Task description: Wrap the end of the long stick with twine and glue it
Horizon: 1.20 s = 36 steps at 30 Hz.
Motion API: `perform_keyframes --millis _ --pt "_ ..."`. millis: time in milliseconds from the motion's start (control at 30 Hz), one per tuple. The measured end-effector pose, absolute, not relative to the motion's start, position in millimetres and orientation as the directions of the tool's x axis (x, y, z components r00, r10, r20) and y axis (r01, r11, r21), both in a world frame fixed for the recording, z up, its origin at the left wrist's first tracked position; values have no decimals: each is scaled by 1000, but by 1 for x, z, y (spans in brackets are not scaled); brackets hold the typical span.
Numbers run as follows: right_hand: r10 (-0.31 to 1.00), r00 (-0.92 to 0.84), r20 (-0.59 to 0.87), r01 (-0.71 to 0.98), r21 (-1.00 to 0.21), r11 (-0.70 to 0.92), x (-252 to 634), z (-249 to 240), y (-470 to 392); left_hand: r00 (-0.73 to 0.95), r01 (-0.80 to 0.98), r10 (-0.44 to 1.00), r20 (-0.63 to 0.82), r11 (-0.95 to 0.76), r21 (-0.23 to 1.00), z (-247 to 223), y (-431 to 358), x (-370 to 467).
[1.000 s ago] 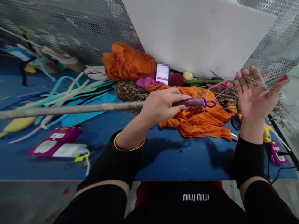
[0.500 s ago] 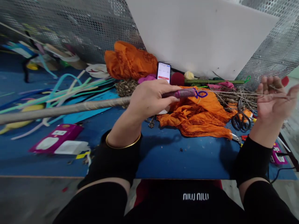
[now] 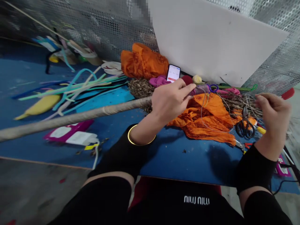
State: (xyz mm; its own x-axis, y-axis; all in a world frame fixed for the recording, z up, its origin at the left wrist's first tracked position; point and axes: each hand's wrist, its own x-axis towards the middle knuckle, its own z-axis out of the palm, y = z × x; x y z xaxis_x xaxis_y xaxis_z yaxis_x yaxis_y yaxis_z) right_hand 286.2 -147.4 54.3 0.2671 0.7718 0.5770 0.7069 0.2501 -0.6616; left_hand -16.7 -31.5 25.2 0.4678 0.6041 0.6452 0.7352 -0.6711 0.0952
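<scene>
Left hand (image 3: 169, 99) closed round the long stick (image 3: 110, 109), raised above the desk (image 3: 173, 162), its purple-wrapped end pointing right. Right hand (image 3: 273, 114) loosely curled near the scissors (image 3: 245, 125); whether it grips thread cannot be told.

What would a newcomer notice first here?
The bright orange cloth, spread mid-table, with an orange bundle behind it. Next, the long grey pole crossing from the left edge into the left hand. Then the big white board leaning at the back.

Scissors (image 3: 245, 125) stand between the orange cloth (image 3: 208, 122) and right hand (image 3: 274, 115).
</scene>
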Motion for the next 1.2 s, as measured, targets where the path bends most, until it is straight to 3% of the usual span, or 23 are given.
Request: perform_keyframes --millis 100,167,233,300,433,567,667,767,1200 --pt "871 121 475 711 -654 259 246 34 -119 496 694 557 666 -716 82 19 -35 -9" --pt "929 69 365 600 -759 253 216 14 -104 504 681 536 677 -729 70 16 -37 -5" --pt "927 85 364 515 -813 272 193 -1 -98 512 681 528 677 -730 55 13 -39 -2" --pt "880 126 458 498 -796 344 180 -6 -102 521 683 531 668 -729 47 12 -40 1" --pt "664 223 714 484 -672 561 169 1 -118 545 680 552 631 -732 53 10 -40 6" --pt "690 269 672 188 -740 646 159 2 -116 598 647 527 604 -762 24 5 -43 12" --pt "761 320 564 -28 -797 603 152 2 -113 619 609 472 628 -794 -3 -2 -44 14" --pt "797 354 489 -129 -819 559 149 7 -117 615 575 452 646 -818 25 -7 -43 14" --pt "782 397 480 -88 -828 553 132 8 -138 607 496 482 632 -851 173 -5 -42 10"
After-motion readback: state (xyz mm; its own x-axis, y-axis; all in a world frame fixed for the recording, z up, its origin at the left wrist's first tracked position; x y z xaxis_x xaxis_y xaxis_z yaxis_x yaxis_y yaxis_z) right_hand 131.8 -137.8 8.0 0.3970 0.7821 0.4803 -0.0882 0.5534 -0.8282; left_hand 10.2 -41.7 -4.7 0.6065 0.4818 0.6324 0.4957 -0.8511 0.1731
